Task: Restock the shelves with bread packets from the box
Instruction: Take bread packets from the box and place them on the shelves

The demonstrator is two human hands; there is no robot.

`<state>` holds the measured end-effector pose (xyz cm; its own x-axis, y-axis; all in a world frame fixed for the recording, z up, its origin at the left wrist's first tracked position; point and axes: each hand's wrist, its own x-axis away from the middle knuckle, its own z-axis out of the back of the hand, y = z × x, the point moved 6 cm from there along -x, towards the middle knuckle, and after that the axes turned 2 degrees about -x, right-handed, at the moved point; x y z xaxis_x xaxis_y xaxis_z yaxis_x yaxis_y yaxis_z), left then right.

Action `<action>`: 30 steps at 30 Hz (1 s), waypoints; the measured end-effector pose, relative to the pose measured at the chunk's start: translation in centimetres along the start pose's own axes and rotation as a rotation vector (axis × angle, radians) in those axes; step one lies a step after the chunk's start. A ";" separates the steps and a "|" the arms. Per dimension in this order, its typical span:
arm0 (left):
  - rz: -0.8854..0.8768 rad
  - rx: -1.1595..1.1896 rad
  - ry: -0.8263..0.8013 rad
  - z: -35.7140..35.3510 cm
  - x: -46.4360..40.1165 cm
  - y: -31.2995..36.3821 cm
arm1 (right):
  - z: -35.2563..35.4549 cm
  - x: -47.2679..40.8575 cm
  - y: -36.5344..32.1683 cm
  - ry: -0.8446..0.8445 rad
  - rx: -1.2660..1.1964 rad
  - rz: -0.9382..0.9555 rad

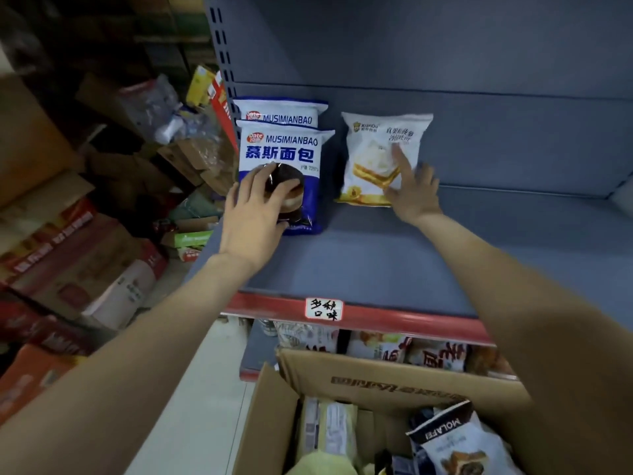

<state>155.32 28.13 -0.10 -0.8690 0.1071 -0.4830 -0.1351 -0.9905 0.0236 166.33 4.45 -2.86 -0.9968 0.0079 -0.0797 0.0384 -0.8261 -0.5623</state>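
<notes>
Two blue-and-white bread packets stand one behind the other at the left end of the blue shelf (376,255). My left hand (255,214) rests with spread fingers on the lower part of the front blue packet (294,149); the rear blue packet (281,111) shows only its top. To their right a white-and-yellow bread packet (373,145) leans upright, and my right hand (412,186) touches its lower right side with straight fingers. Below, an open cardboard box (370,382) holds several more packets, one a dark-topped packet (459,440).
A red price strip with a handwritten label (323,308) runs along the shelf's front edge. The lower shelf holds more packets (387,344). Stacked cartons (85,262) and loose goods crowd the floor to the left. A perforated upright (222,56) bounds the shelf's left.
</notes>
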 end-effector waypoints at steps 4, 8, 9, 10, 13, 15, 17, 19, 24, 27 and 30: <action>0.026 0.058 0.042 0.8 0.6 1.7 | 0.9 2.5 0.0 -0.010 -0.062 0.034; -0.004 0.233 0.047 2.7 2.7 5.9 | 3.4 8.4 0.1 0.116 -0.176 0.191; 0.003 0.303 0.029 3.3 3.6 7.3 | 4.2 10.7 0.3 0.159 -0.181 0.247; 0.010 0.377 0.012 3.9 4.7 8.8 | 5.0 13.2 0.6 0.187 -0.196 0.288; -0.015 0.528 -0.008 5.2 8.6 13.2 | 6.9 21.2 2.9 0.219 -0.248 0.318; -0.015 0.667 -0.097 4.4 11.9 15.7 | 7.6 26.4 5.1 0.185 -0.268 0.295; 0.048 0.803 -0.267 2.4 15.2 17.0 | 7.2 30.0 7.9 0.119 -0.278 0.225; 0.101 0.828 -0.538 -1.1 19.2 19.7 | 5.8 33.5 13.2 -0.003 -0.278 0.059; 0.165 0.650 -0.940 -8.3 25.6 20.0 | -1.5 38.9 22.4 -0.324 -0.164 -0.305; 0.163 0.511 -0.998 -11.3 28.7 20.1 | -5.7 42.8 26.5 -0.397 -0.105 -0.513; 0.063 0.467 -0.998 -12.9 30.5 22.4 | -8.5 46.7 28.1 -0.391 -0.005 -0.677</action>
<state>131.98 8.14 -25.58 -0.8458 0.2871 0.4496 -0.0608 -0.8892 0.4534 121.46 -13.63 -29.43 -0.7556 0.3093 0.5774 -0.5876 -0.7096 -0.3889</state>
